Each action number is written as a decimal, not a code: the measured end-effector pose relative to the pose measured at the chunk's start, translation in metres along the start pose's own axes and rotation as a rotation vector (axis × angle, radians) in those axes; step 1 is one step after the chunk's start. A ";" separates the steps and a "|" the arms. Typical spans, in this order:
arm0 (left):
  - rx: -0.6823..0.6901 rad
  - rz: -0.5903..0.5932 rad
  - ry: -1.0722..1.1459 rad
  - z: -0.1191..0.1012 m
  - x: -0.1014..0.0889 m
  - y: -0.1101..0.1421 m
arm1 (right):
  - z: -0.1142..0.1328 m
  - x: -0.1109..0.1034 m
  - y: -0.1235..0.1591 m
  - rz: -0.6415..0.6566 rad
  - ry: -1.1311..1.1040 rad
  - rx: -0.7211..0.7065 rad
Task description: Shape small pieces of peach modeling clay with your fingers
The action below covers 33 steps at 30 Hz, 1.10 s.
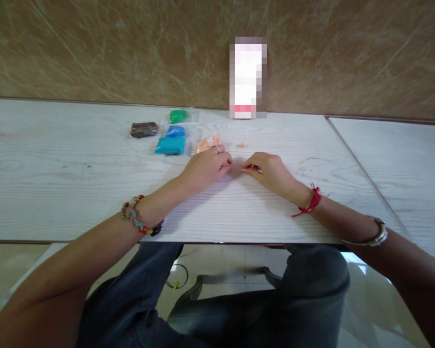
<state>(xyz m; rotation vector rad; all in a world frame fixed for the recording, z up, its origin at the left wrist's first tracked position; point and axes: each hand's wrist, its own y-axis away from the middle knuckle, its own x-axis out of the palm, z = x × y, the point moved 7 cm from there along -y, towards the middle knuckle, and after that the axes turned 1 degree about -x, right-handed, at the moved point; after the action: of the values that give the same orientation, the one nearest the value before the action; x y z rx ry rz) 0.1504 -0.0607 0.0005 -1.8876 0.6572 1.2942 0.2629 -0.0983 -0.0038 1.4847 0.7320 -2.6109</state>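
Note:
My left hand point(209, 166) is above the white table with its fingers curled into a pinch; whatever they hold is hidden. Facing it across a small gap, my right hand point(270, 170) pinches thumb against fingertips, and I cannot make out anything in them. Just behind my left hand lies a crumpled clear bag of peach-coloured modelling clay point(207, 143), partly covered by the hand. A small lump of peach clay point(243, 145) sits on the table beyond my right fingertips.
Left of my hands lie packets of teal clay point(170, 145), blue clay point(176, 131), green clay point(178, 116) and brown clay point(144, 129). A pixelated upright object point(244, 77) stands at the back against the marbled wall point(130, 53). The table's front edge is near my lap.

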 end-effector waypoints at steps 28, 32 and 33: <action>-0.063 0.009 -0.052 0.011 -0.001 0.000 | 0.017 0.010 0.026 0.374 0.471 -0.072; -0.061 -0.018 -0.038 0.012 -0.003 0.000 | 0.021 0.006 0.031 0.403 0.449 -0.091; -0.059 -0.020 -0.033 0.012 -0.004 0.001 | 0.022 0.004 0.034 0.419 0.447 -0.100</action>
<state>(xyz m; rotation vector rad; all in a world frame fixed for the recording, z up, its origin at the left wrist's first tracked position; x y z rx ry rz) 0.1418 -0.0511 0.0011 -1.9113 0.5876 1.3423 0.2519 -0.1367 -0.0105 1.9624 0.4930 -1.9369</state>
